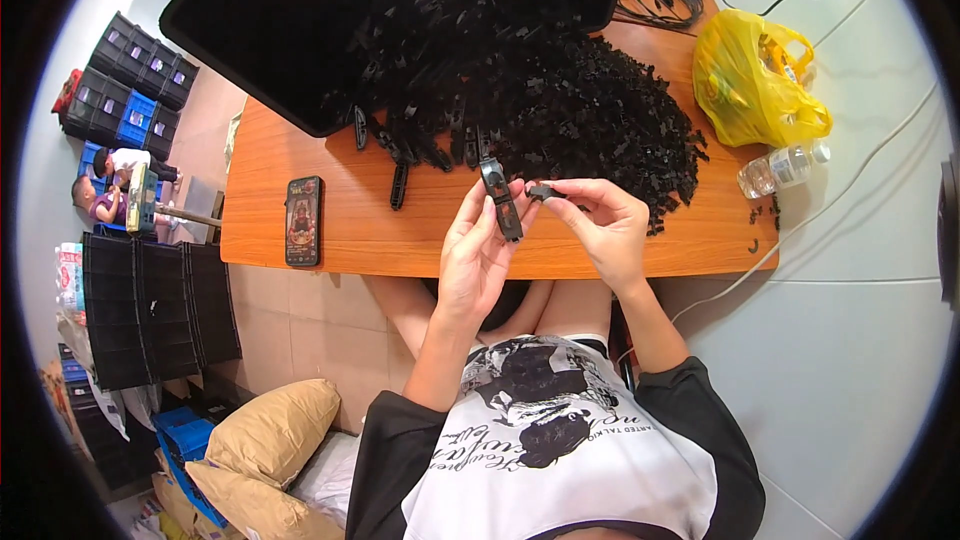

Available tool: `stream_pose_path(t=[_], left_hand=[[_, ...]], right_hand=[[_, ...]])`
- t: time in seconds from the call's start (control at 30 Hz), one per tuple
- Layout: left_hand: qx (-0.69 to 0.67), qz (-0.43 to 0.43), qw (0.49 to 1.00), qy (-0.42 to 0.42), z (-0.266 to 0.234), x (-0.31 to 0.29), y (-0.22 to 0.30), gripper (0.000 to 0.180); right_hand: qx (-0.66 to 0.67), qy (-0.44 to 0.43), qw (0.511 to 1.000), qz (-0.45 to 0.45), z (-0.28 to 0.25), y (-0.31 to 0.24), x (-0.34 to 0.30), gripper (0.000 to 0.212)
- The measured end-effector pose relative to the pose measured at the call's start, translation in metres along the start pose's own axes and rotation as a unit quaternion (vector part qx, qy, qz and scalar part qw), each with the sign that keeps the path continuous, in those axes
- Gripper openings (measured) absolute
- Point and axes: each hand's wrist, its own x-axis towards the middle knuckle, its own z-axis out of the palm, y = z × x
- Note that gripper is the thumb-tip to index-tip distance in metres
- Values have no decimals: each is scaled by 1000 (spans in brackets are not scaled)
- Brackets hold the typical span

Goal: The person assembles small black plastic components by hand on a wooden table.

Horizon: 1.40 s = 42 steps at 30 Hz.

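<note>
Over the front edge of the wooden table (260,170), my left hand (470,258) is closed around a long, narrow black plastic part (500,202), held upright. Close beside it, my right hand (612,232) pinches a small black plastic piece (543,192) between thumb and fingertips. The small piece is near the long part's right side; whether they touch I cannot tell. Beyond my hands spreads a big heap of small black pieces (610,120). Several longer black parts (430,140) lie at its left edge, one of them (399,186) pointing toward me.
A large black bin (260,40) lies at the back, black parts spilling from it. A phone (304,221) rests on the left. To the right are a yellow plastic bag (750,80), a clear bottle (783,169) and a white cable (830,200). Two people (115,175) are far left.
</note>
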Motion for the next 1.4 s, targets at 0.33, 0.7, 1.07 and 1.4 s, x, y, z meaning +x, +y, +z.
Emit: stream_pose_path(t=[0.33,0.7,1.07,1.4], left_hand=[[2,-44,995,-92,2,0,5,34],[120,62,991,-11,20,11,-14,44],[208,112,971,24,20,9,-21,43],[279,131,951,29,14,11,-20,43]], right_hand=[[-113,-84,987,-74,-15,-14,20,23],[-227,33,958,-172,7,-24,14,17],[-275,52,929,-241,7,-17,10,18],[-273,46,932,-234,5,-14,9,18]])
